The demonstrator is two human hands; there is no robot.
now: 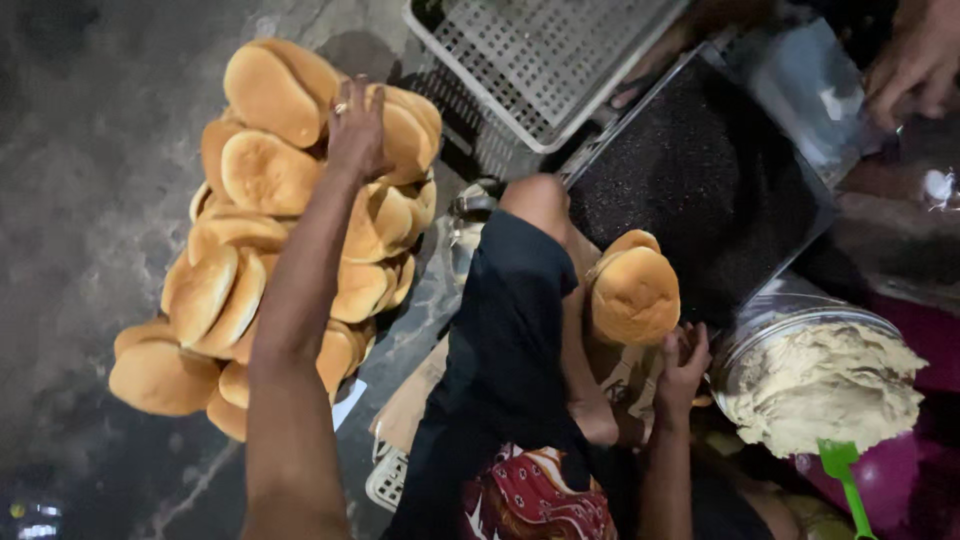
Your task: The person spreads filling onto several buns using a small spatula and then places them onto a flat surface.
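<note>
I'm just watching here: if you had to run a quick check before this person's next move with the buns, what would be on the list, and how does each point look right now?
1. Left hand on the bun pile: ok, it rests on a top bun, though a firm grasp cannot be told.
2. Pile stable: cannot tell; the buns are heaped loosely and some tilt on edge.
3. Right hand ready: ok, its fingers are spread beside the single bun near the knee, gripping nothing.
4. Tub of pale spread within reach: ok, it stands open just right of that hand.
5. Green scoop to hand: ok, it lies by the tub.
6. Another person's hand out of the way: ok, it is at the far corner.
</note>
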